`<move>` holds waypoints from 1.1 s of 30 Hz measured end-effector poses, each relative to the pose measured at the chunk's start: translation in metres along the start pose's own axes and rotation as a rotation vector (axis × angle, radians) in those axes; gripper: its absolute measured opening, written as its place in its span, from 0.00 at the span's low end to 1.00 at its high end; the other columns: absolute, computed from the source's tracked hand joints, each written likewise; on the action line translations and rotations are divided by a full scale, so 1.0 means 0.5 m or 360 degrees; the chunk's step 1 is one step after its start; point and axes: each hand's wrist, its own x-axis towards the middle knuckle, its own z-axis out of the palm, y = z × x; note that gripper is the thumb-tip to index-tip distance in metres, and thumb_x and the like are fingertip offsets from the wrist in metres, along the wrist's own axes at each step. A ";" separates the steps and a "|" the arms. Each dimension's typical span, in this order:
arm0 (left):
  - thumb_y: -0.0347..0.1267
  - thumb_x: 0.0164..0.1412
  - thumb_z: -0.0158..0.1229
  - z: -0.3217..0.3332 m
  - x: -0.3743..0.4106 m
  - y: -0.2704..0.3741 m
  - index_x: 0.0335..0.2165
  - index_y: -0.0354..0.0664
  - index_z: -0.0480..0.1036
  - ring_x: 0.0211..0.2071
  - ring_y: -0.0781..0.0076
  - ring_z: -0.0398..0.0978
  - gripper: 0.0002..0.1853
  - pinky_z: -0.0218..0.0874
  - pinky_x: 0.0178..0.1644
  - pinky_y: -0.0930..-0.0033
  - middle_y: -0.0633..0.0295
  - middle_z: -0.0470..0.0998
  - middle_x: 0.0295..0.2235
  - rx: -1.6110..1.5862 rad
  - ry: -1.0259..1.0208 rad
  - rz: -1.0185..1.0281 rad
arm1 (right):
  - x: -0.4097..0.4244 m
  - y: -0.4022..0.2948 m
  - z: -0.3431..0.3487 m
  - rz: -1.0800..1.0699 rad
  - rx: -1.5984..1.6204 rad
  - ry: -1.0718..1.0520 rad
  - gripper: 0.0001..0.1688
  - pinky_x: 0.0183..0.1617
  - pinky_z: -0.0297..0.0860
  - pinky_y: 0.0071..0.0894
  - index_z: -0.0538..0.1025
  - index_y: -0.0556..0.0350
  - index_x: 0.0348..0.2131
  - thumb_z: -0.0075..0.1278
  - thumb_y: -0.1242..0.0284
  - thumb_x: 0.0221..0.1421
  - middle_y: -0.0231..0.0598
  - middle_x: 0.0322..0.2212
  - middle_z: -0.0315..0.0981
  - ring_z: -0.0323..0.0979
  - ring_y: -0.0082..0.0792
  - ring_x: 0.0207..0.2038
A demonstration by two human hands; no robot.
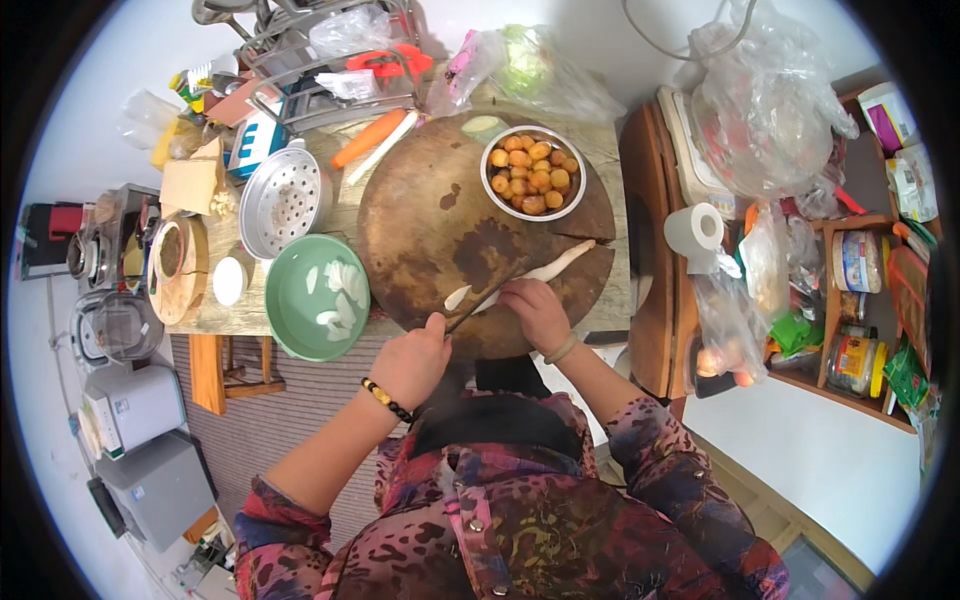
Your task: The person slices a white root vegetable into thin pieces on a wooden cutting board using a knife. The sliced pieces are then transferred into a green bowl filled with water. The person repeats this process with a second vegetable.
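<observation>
My left hand (412, 361) is closed around the handle of a kitchen knife (491, 291), whose blade is seen nearly edge-on. With bent fingers, my right hand (536, 311) presses a long, pale, peeled root vegetable (562, 262) onto a round wooden chopping board (420, 202). The blade lies across the vegetable, left of my right fingers. One cut piece (457, 298) rests left of the blade. White slices (343, 281) lie in a green bowl (280, 300) at the board's left. A metal bowl (489, 196) of round, orange-brown food (532, 172) stands at the board's back right.
Behind the green bowl stands a perforated metal steamer pot (281, 202). A carrot (369, 139) and a white stalk (382, 148) lie left of the board, below a wire rack (337, 45). Bagged greens (525, 60) are at the back; a toilet roll (694, 227) is at right.
</observation>
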 end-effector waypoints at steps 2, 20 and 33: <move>0.36 0.58 0.48 0.007 0.004 -0.005 0.31 0.38 0.59 0.20 0.46 0.72 0.12 0.63 0.23 0.51 0.48 0.72 0.17 -0.0039 0.0009 -0.0008 | 0.006 -0.004 0.001 -0.0018 -0.0003 0.0031 0.13 0.47 0.64 0.36 0.72 0.56 0.32 0.45 0.77 0.41 0.38 0.37 0.69 0.67 0.40 0.42; 0.35 0.58 0.48 0.001 0.028 0.009 0.31 0.37 0.60 0.22 0.45 0.72 0.12 0.63 0.25 0.50 0.45 0.72 0.18 -0.0080 -0.0030 -0.0036 | -0.003 0.001 0.003 0.0000 0.0000 0.0046 0.13 0.48 0.64 0.34 0.72 0.56 0.32 0.45 0.77 0.41 0.39 0.37 0.68 0.67 0.39 0.43; 0.36 0.58 0.49 0.061 0.048 -0.010 0.32 0.39 0.60 0.21 0.46 0.72 0.11 0.63 0.24 0.51 0.47 0.73 0.17 -0.0155 0.0188 -0.0016 | -0.002 0.011 -0.021 0.0056 -0.0083 0.0023 0.13 0.48 0.64 0.36 0.72 0.56 0.33 0.45 0.77 0.42 0.40 0.38 0.68 0.67 0.42 0.43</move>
